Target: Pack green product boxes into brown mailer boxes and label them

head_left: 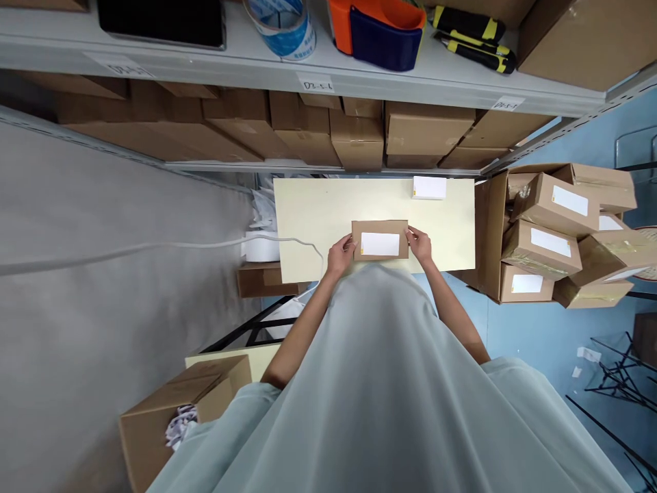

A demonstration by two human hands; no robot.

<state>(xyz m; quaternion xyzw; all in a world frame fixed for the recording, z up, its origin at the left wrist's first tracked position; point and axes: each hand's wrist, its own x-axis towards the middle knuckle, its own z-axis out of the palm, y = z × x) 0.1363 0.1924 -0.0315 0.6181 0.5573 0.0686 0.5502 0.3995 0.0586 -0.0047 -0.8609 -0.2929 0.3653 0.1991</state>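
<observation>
A small brown cardboard box (pixel 380 230) with a white label on top rests on the pale yellow table (pixel 318 212). My left hand (pixel 340 254) grips its left end with curled fingers. My right hand (pixel 419 245) grips its right end the same way. A small white pad (pixel 429 187) lies near the table's far right edge.
A large open carton (pixel 487 233) to the right holds several labelled brown boxes (pixel 551 205). Shelves behind carry more boxes, a tape roll (pixel 287 27), an orange dispenser (pixel 377 31) and yellow-black knives (pixel 475 38). A label roll (pixel 261 246) with a white cable sits left. An open carton (pixel 179 411) stands on the floor.
</observation>
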